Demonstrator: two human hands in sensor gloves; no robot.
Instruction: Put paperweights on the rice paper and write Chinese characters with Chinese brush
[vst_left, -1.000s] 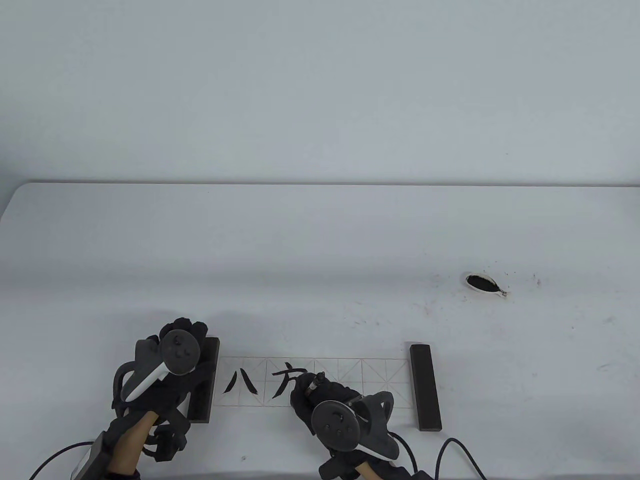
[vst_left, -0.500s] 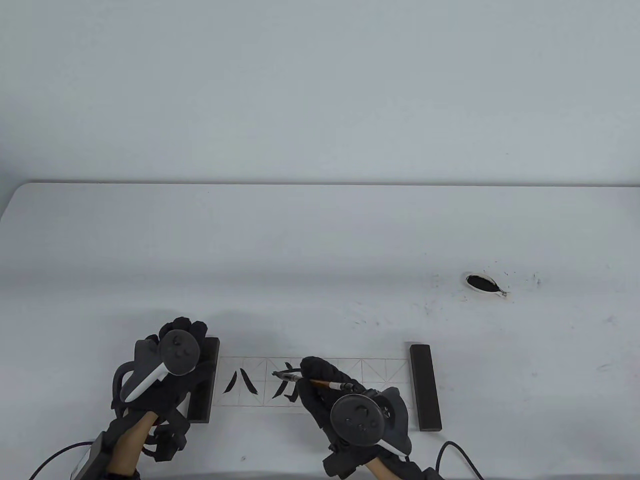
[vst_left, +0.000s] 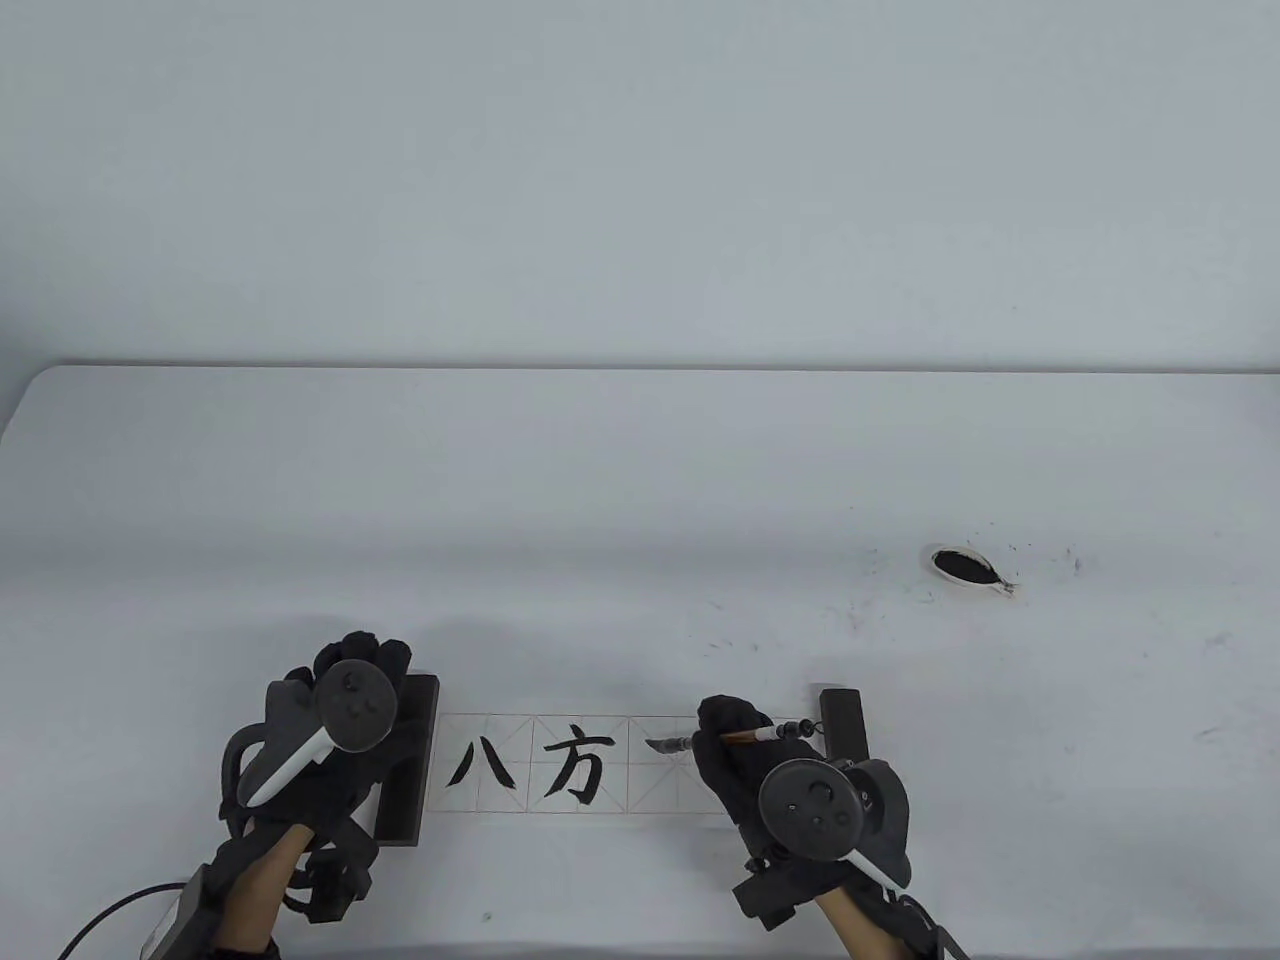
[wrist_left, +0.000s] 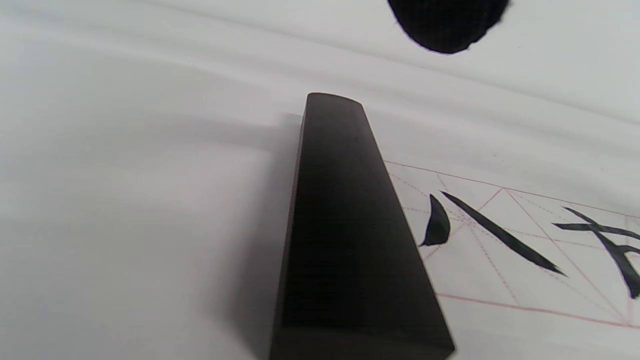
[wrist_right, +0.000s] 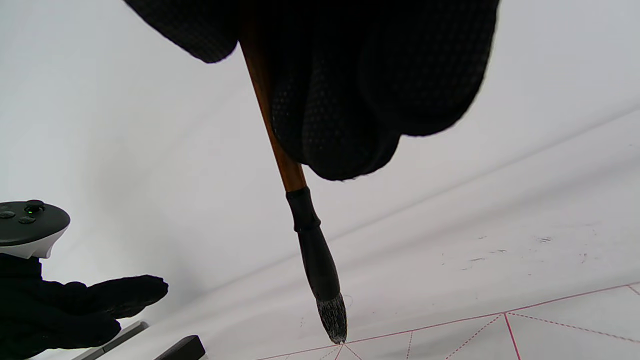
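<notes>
A gridded strip of rice paper (vst_left: 655, 790) lies near the front edge, with two black characters (vst_left: 530, 768) in its left cells. My left hand (vst_left: 365, 660) rests with flat fingers on the dark left paperweight (vst_left: 418, 790) (wrist_left: 345, 240), which pins the paper's left end (wrist_left: 500, 260). My right hand (vst_left: 728, 735) grips a brown-shafted brush (vst_left: 668, 743) (wrist_right: 310, 240) whose tip sits at the top of the third cell; whether it touches is unclear. The right paperweight (vst_left: 842, 712) is partly hidden behind that hand.
A small white ink dish (vst_left: 965, 567) holding black ink stands at the back right, with ink specks on the table around it. Cables trail from both wrists off the front edge.
My right hand has moved right with the brush, from over the second character to the third cell, uncovering that character. The left hand has stayed on its paperweight.
</notes>
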